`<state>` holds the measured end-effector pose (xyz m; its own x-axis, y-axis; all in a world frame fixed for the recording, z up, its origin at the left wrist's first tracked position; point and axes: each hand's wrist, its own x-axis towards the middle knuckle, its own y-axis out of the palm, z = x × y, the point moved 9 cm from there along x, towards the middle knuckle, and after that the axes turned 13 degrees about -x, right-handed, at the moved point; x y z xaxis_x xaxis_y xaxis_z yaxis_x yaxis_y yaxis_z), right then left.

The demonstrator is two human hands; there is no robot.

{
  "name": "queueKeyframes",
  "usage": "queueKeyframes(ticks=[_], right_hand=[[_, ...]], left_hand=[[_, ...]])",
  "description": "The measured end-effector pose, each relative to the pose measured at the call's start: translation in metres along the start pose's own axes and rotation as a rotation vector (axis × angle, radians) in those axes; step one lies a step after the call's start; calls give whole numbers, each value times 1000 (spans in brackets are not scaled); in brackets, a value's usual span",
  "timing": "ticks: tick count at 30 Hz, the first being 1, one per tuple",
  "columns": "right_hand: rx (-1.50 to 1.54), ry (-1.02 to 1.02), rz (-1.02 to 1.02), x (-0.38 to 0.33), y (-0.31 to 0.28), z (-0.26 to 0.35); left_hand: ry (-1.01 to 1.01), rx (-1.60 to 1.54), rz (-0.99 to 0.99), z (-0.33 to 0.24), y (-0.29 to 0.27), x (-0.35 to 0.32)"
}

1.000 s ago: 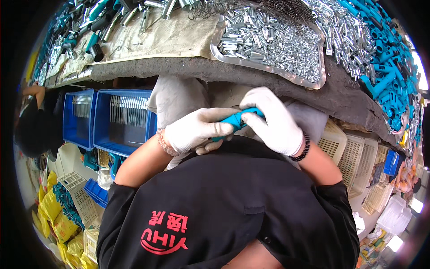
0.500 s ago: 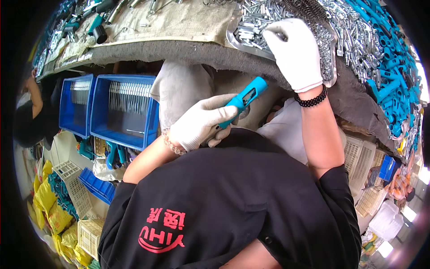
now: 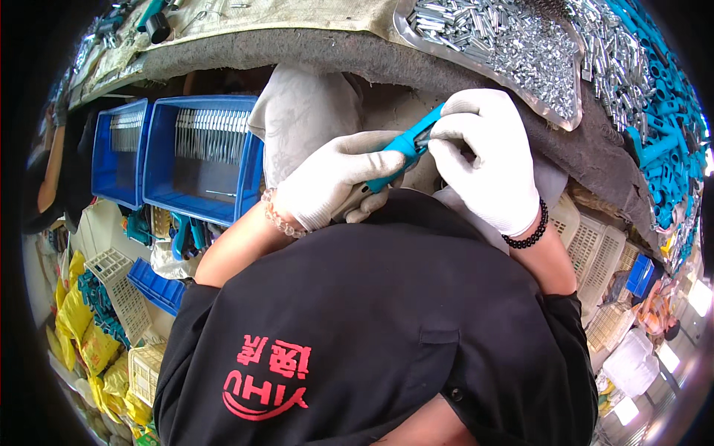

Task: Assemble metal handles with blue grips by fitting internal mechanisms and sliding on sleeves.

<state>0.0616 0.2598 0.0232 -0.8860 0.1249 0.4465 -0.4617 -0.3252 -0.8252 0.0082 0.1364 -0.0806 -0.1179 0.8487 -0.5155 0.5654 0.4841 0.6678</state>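
Observation:
My left hand (image 3: 338, 175), in a white glove, is wrapped round a teal plastic tube-shaped handle (image 3: 404, 147) with a long slot in its side. The handle slants up to the right over my lap. My right hand (image 3: 487, 152), gloved too, has its thumb and fingers pinched at the slot near the far end. A small bit of metal (image 3: 422, 140) glints there, partly covered by the fingertips, so its kind does not show. Beyond the hands, on the bench, a metal tray (image 3: 483, 41) holds small silvery pins and fittings.
Teal plastic parts (image 3: 662, 141) are heaped at the far right beside loose metal pieces (image 3: 617, 63). The cloth-covered bench edge (image 3: 297, 52) runs across beyond my knees. Blue bins (image 3: 201, 193) with metal strips stand at left; another person's arm (image 3: 52, 171) shows there.
My right hand has come from the tray of metal parts down to the slotted end of the teal handle. My left hand keeps its hold, and the view has shifted slightly.

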Motion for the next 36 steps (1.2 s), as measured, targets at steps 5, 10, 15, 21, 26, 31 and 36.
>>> queueKeyframes(ticks=[5, 10, 15, 21, 26, 31, 36], right_hand=[[-173, -67, -71, -8, -3, 10], [-262, -139, -4, -10, 2, 19], [-128, -88, 53, -15, 6, 11], [352, 23, 165, -25, 9, -13], [632, 237, 281, -38, 20, -32], [637, 228, 257, -41, 13, -37], [572, 204, 259, -38, 2, -38]], left_hand=[[-35, -4, -18, 2, -1, 1], [-19, 5, -23, 3, 1, 4], [-64, 82, 11, 7, 7, 5], [-58, -43, 135, 20, 13, 7], [-74, 114, 136, 17, 22, 13], [-60, 161, 147, 18, 31, 18], [-59, 182, 160, 17, 36, 20]])
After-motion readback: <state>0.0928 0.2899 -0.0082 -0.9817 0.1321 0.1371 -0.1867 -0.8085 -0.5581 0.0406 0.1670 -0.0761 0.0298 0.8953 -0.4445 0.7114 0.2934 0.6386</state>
